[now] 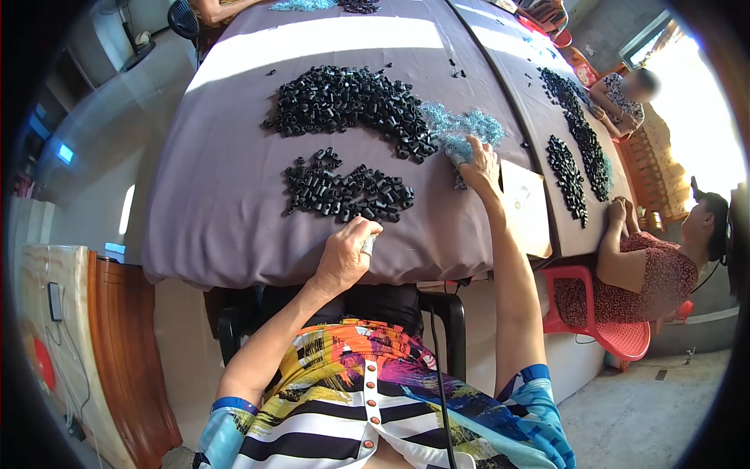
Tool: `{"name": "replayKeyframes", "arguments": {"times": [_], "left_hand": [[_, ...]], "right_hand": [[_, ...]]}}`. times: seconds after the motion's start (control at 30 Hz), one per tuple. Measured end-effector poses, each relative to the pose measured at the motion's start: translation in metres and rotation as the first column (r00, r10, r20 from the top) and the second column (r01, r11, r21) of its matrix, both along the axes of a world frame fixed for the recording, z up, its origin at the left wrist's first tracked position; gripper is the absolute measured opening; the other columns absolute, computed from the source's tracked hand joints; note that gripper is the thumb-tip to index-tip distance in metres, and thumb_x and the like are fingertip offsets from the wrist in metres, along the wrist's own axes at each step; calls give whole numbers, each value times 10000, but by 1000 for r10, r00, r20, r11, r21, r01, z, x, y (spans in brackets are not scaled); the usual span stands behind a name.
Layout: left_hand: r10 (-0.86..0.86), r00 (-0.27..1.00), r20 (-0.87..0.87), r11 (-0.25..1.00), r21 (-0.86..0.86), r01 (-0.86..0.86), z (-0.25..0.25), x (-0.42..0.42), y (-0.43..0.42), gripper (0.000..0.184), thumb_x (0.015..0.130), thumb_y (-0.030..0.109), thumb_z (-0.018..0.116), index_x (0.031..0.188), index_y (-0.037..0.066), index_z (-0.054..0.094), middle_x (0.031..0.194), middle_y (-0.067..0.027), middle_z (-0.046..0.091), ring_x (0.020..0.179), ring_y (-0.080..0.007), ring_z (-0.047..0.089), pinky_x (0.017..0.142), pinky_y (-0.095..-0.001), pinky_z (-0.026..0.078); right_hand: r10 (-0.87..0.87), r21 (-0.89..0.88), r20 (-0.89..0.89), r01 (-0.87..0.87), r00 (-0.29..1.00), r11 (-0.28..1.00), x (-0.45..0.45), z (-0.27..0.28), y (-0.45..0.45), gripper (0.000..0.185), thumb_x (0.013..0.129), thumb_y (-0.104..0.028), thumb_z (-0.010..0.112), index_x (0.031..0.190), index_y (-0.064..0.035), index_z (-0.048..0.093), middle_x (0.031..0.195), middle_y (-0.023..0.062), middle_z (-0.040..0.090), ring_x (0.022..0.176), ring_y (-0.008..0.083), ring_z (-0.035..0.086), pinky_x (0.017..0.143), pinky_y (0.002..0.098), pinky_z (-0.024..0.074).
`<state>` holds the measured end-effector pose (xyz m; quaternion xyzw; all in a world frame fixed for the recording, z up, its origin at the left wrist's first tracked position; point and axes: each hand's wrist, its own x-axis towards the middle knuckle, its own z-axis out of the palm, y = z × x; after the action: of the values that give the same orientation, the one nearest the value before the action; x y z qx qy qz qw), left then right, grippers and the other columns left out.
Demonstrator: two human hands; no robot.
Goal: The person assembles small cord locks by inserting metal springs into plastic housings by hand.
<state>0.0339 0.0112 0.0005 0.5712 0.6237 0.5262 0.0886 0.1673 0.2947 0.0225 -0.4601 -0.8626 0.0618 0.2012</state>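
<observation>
My left hand [348, 252] is at the near edge of a smaller pile of short black tube-like pieces [344, 190]. Its fingers are curled together, with white tape around one of them; anything held is hidden. My right hand [480, 167] reaches to the near side of a heap of small, shiny, pale blue parts [469, 125]. Its thumb and fingers are drawn together, also with wrapping on a finger, and what lies between them is too small to make out. Behind both hands spreads a larger heap of black pieces [336, 98], touching the blue parts.
A grey-brown cloth [219, 180] covers the table. Right of my right arm lies a flat cardboard-coloured sheet [525, 207]. Across a dark seam are more black pieces [566, 176], with two people seated there. A red plastic chair [582, 305] stands at the right.
</observation>
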Motion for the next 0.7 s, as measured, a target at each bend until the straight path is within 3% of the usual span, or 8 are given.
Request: {"name": "replayKeyframes", "arguments": {"times": [0.1, 0.2, 0.23, 0.33, 0.37, 0.47, 0.57, 0.7], "left_hand": [[-4, 1000, 1, 1000, -11, 4, 0, 0, 0, 250, 675, -118, 471, 878, 15, 530, 806, -130, 559, 767, -323, 579, 657, -371, 474], [-1, 1000, -13, 1000, -12, 0, 0, -1, 0, 249, 675, -117, 474, 878, 16, 533, 805, -129, 560, 764, -322, 581, 651, -370, 475], [2, 1000, -13, 1000, -11, -2, 0, 0, 0, 249, 675, -117, 476, 877, 17, 534, 804, -128, 560, 764, -321, 581, 651, -369, 475], [4, 1000, -12, 1000, -7, -4, 1, 1, 0, 247, 676, -118, 481, 874, 18, 536, 803, -125, 560, 760, -319, 582, 649, -366, 475], [5, 1000, -10, 1000, -5, -5, 2, 1, 0, 245, 677, -118, 483, 874, 18, 536, 802, -125, 560, 758, -318, 582, 648, -364, 475], [10, 1000, -10, 1000, -12, -10, 3, 1, 0, 236, 684, -119, 488, 870, 18, 538, 793, -123, 560, 751, -312, 584, 646, -356, 474], [1, 1000, 6, 1000, -15, -1, 1, 0, 0, 232, 693, -123, 487, 870, 18, 542, 792, -121, 567, 748, -296, 593, 646, -342, 473], [-17, 998, 56, 1000, 1, 17, 13, 6, 7, 256, 693, -131, 482, 889, 18, 554, 794, -117, 581, 747, -271, 603, 649, -324, 474]], "right_hand": [[58, -53, -91, -63, 994, 997, 1, 4, 6, 412, 702, -110, 549, 1113, -126, 520, 1066, 171, 521, 1044, 350, 467, 896, 426, 382], [17, -72, -205, -33, 979, 997, 7, 0, 19, 415, 672, -32, 528, 1072, -122, 594, 983, 170, 617, 919, 298, 587, 827, 363, 435], [-16, -123, -275, -19, 961, 992, 10, 5, 20, 395, 672, -9, 528, 1039, -121, 619, 929, 140, 648, 847, 243, 612, 769, 326, 454], [56, -153, -331, -112, 942, 982, 15, 14, 25, 401, 671, 24, 479, 1025, -100, 622, 990, 159, 630, 910, 294, 597, 816, 336, 446], [-1, -227, -337, -80, 942, 971, 18, 18, 23, 421, 673, 62, 471, 1016, -121, 634, 933, 130, 645, 823, 207, 603, 727, 309, 468], [-90, -400, -456, -113, 886, 909, 23, 13, 34, 424, 681, 82, 470, 1020, -111, 634, 926, 107, 642, 737, 136, 575, 621, 280, 474], [-14, -323, -577, -212, 817, 922, 25, 16, 29, 429, 688, 97, 477, 1043, -99, 621, 944, 89, 630, 703, 101, 548, 552, 249, 457], [6, -327, -581, -240, 814, 914, 27, 24, 16, 392, 718, 66, 515, 1073, -80, 595, 977, 79, 618, 731, 108, 550, 577, 236, 456]]}}
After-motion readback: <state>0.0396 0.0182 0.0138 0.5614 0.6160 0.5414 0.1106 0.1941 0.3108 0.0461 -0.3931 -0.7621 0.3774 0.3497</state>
